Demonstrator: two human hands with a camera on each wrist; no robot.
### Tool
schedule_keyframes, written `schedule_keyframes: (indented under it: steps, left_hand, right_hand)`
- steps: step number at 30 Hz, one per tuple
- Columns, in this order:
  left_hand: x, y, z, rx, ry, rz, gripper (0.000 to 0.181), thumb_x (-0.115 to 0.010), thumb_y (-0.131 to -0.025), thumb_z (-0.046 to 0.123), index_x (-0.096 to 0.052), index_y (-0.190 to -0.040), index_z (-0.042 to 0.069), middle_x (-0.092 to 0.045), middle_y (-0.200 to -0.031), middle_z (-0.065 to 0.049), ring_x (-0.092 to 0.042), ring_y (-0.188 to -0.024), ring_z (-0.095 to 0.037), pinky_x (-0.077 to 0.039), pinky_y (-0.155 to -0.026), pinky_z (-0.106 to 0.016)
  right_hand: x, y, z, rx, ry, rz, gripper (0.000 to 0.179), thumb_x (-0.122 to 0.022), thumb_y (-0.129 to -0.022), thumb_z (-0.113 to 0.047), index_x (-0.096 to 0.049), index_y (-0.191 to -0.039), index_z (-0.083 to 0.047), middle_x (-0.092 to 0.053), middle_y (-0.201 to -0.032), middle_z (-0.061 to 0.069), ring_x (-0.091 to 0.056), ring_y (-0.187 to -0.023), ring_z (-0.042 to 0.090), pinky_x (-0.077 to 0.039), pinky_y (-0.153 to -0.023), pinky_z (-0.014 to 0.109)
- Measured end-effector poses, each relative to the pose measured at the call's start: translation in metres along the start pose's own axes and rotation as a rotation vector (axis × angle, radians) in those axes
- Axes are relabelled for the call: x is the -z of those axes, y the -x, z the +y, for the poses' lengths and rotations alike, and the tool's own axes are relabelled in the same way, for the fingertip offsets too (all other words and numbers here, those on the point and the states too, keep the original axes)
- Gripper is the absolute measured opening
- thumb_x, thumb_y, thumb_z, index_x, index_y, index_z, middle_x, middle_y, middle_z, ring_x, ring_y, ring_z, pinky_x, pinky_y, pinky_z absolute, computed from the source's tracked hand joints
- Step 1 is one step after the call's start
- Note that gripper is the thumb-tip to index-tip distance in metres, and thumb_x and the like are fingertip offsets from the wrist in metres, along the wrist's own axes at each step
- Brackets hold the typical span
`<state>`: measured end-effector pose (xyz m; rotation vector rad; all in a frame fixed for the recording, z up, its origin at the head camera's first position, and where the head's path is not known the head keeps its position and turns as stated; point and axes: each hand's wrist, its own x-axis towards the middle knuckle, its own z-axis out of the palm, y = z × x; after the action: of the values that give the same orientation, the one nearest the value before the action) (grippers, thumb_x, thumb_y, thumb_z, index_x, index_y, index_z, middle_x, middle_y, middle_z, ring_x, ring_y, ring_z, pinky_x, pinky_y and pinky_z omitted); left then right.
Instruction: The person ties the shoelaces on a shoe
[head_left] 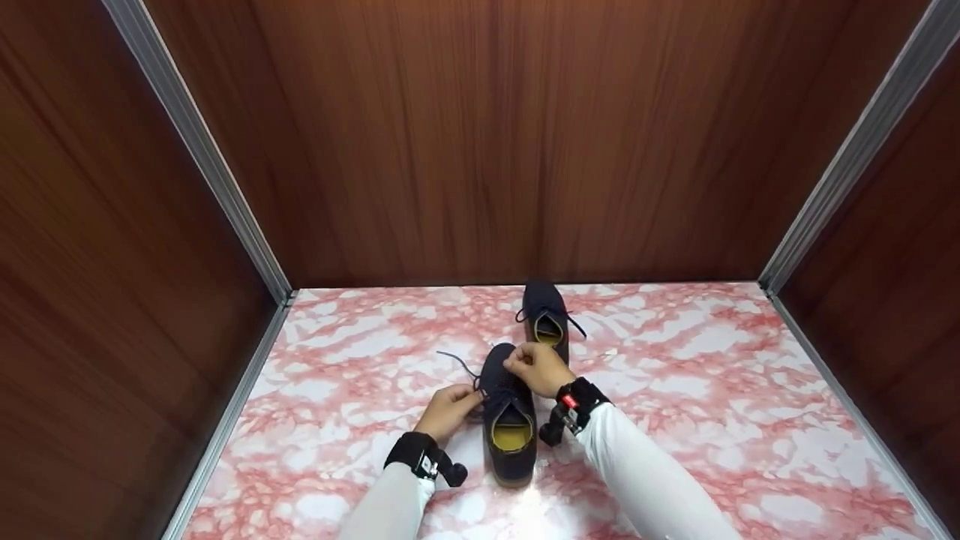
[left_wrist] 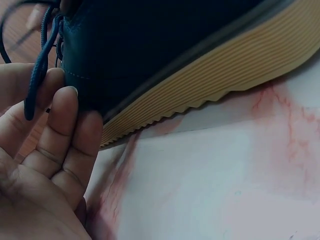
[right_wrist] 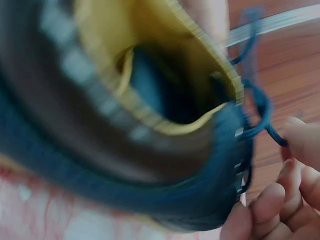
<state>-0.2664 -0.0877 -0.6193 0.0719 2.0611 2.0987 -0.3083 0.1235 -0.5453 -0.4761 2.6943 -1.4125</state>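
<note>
A dark navy lace-up shoe (head_left: 513,466) with a yellow lining stands on the marbled surface, toe pointing away from me. At its left side my left hand (head_left: 448,411) pinches a shoelace (left_wrist: 37,82) between thumb and fingers; a bent length of lace hangs over the fingertips. Its other fingertips are right at the shoe's upper, above the ribbed tan sole (left_wrist: 210,75). Over the front of the shoe, my right hand (head_left: 544,369) pinches another stretch of lace (right_wrist: 276,136) between thumb and finger. A loose lace end (head_left: 454,357) curves out to the left.
A second navy shoe (head_left: 541,298), its laces spread to both sides, stands just beyond, near the back wall, partly behind my right hand. Brown wood-grain panels (head_left: 480,150) enclose the red-and-white marbled surface (head_left: 675,375) at the back and both sides, with metal strips along the corners.
</note>
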Motion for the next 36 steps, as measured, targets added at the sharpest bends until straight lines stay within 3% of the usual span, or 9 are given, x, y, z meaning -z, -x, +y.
schedule_keyframes:
  steps: [4, 8, 12, 17, 21, 28, 32, 36]
  left_hand:
    - [0.0, 0.001, 0.0, 0.0, 0.0, 0.003, 0.034, -0.066, -0.101, 0.016, -0.063, -0.101, -0.018, -0.064, -0.078, -0.001, -0.066, -0.075, -0.012, -0.06, -0.08, -0.033]
    - [0.001, 0.002, -0.001, 0.005, 0.005, 0.004, 0.035, -0.067, -0.101, 0.018, -0.063, -0.098, -0.017, -0.064, -0.078, -0.001, -0.066, -0.075, -0.012, -0.06, -0.08, -0.032]
    - [0.004, 0.003, 0.0, 0.019, 0.001, 0.009, 0.034, -0.067, -0.101, 0.018, -0.065, -0.102, -0.015, -0.065, -0.08, -0.001, -0.066, -0.077, -0.012, -0.06, -0.081, -0.033]
    - [0.003, 0.004, 0.003, 0.065, 0.041, -0.012, 0.029, -0.067, -0.101, 0.019, -0.069, -0.109, -0.008, -0.066, -0.085, -0.001, -0.067, -0.078, -0.013, -0.061, -0.081, -0.033]
    - [0.002, 0.002, 0.007, 0.094, 0.116, -0.04, 0.026, -0.066, -0.102, 0.018, -0.069, -0.117, -0.003, -0.068, -0.091, -0.001, -0.069, -0.082, -0.015, -0.062, -0.084, -0.035]
    - [0.002, -0.002, 0.015, -0.022, 0.082, -0.009, 0.032, -0.061, -0.102, 0.01, -0.064, -0.13, -0.007, -0.072, -0.111, -0.002, -0.067, -0.101, -0.017, -0.054, -0.1, -0.041]
    - [0.003, -0.004, 0.02, -0.018, 0.162, 0.002, 0.029, -0.064, -0.1, 0.012, -0.068, -0.125, -0.004, -0.071, -0.112, 0.0, -0.066, -0.102, -0.019, -0.047, -0.105, -0.044]
    - [0.005, -0.004, 0.025, 0.026, 0.244, 0.005, 0.015, -0.065, -0.1, 0.017, -0.075, -0.108, 0.01, -0.069, -0.108, 0.003, -0.063, -0.106, -0.02, -0.032, -0.11, -0.051]
  right_hand:
    - [0.009, 0.001, -0.003, -0.044, -0.151, 0.045, 0.019, -0.065, -0.102, -0.014, -0.064, -0.089, -0.001, -0.051, -0.065, -0.005, -0.05, -0.058, 0.009, -0.042, -0.057, 0.022]
    - [0.017, 0.003, -0.007, -0.087, -0.302, 0.04, 0.026, -0.058, -0.107, -0.017, -0.062, -0.097, 0.006, -0.052, -0.063, -0.004, -0.05, -0.054, 0.008, -0.04, -0.052, 0.02]
    - [0.023, 0.007, -0.012, -0.118, -0.521, -0.005, 0.031, -0.047, -0.112, -0.021, -0.058, -0.108, 0.009, -0.065, -0.076, 0.001, -0.054, -0.057, 0.009, -0.041, -0.051, 0.021]
    - [0.031, 0.013, -0.017, -0.13, -0.682, -0.043, 0.024, -0.036, -0.115, -0.023, -0.05, -0.106, -0.005, -0.077, -0.096, 0.006, -0.063, -0.062, 0.011, -0.053, -0.059, 0.025]
    - [0.034, 0.018, -0.018, -0.111, -0.705, -0.051, 0.022, -0.038, -0.115, -0.023, -0.047, -0.107, -0.006, -0.074, -0.09, 0.006, -0.066, -0.065, 0.011, -0.058, -0.064, 0.026]
    - [0.041, 0.026, -0.017, -0.107, -0.628, -0.03, 0.026, -0.051, -0.111, -0.021, -0.052, -0.11, 0.005, -0.069, -0.088, 0.001, -0.066, -0.069, 0.009, -0.06, -0.067, 0.028]
    - [0.048, 0.03, -0.013, -0.09, -0.598, -0.058, 0.029, -0.062, -0.105, -0.014, -0.057, -0.121, 0.01, -0.075, -0.094, 0.002, -0.071, -0.077, 0.009, -0.063, -0.075, 0.029]
    - [0.053, 0.033, -0.006, -0.06, -0.584, -0.069, 0.034, -0.066, -0.101, -0.005, -0.06, -0.128, 0.013, -0.079, -0.1, 0.005, -0.076, -0.086, 0.01, -0.064, -0.079, 0.029]
